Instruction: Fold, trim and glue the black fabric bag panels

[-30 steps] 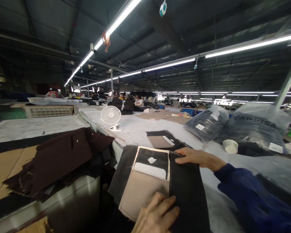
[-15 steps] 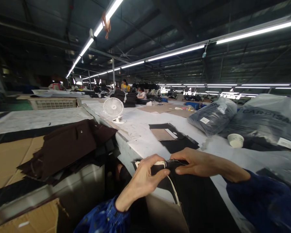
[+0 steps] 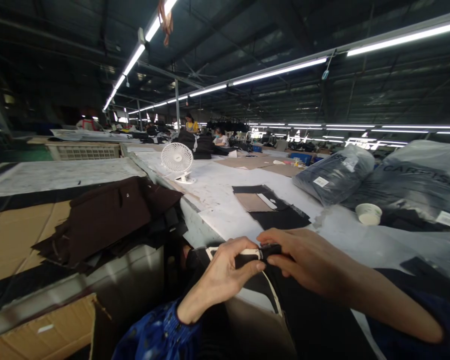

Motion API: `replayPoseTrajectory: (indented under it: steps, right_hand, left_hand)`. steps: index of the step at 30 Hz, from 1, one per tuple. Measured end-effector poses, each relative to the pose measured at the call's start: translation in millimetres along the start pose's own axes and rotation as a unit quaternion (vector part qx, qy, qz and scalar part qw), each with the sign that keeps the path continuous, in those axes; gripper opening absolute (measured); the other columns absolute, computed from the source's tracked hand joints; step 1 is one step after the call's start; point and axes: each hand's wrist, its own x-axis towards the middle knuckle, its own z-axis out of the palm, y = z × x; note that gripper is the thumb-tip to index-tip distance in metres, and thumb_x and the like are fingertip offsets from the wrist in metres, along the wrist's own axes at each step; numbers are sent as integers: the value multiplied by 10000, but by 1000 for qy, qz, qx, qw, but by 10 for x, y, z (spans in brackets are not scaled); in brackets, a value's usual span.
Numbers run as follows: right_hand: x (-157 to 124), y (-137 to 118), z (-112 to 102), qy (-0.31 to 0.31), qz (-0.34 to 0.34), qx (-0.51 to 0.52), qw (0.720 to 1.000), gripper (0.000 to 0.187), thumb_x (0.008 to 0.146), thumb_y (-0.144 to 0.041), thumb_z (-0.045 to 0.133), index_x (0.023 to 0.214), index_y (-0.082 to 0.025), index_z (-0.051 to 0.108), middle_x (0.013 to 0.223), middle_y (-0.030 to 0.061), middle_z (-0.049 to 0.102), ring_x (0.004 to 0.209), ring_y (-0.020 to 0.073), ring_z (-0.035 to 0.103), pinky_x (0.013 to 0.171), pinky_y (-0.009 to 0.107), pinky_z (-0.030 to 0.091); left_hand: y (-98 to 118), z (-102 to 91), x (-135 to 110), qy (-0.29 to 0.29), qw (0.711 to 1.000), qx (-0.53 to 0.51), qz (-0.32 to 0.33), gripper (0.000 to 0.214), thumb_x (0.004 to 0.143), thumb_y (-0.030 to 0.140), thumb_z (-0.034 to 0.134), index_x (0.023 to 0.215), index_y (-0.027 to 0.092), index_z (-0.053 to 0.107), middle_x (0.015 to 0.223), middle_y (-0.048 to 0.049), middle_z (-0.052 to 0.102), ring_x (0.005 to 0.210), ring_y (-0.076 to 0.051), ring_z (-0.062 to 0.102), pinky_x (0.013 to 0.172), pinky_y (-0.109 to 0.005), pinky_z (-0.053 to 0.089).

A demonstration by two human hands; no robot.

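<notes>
At the near edge of the table, a dark fabric piece [image 3: 303, 305] with cream edging hangs down toward me. My left hand [image 3: 227, 272] pinches its top edge between thumb and fingers, beside the cream strip. Close by on the right, my right hand [image 3: 298, 255] grips a small folded bit of the same dark edge. The two sets of fingertips nearly meet. A tan panel [image 3: 257, 325], perhaps pocket lining, shows below my left hand. Just beyond the hands lies a flat black fabric piece [image 3: 281, 219] with a tan patch and a white strip on it.
A white clip fan [image 3: 177, 159] stands on the table [image 3: 213, 187]. Dark brown fabric pieces [image 3: 108, 215] are piled at left, above an open cardboard box [image 3: 48, 327]. Plastic-wrapped bundles [image 3: 333, 172] and a paper cup [image 3: 368, 214] sit at right. Other people work far back.
My right hand has turned and its fingers have closed over the dark edge, folding it; the right forearm shows more. My left hand stays nearly still. The view has shifted slightly.
</notes>
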Motion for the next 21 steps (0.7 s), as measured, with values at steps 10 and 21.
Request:
replayPoseTrajectory:
  steps: [10,21]
  right_hand:
    - [140,-49,35,16,74,98,992,107,744,-141,531,842,-182,546,510,-71,510,463,93,452,473,209,301]
    - [131,-23,61,-8,49,175,983,144,705,-109,492,823,-190,512,509,-80,492,456,78,441,449,198,302]
  left_hand:
    - [-29,-84,-12,-37,997,-67,-5,200,836,335,617,823,137,585,721,17,493,689,-100,409,652,-219,330]
    - [138,52,-44,42,997,-45,-41,121,731,183,559,647,154,477,583,41,396,578,-88,339,535,-215,277]
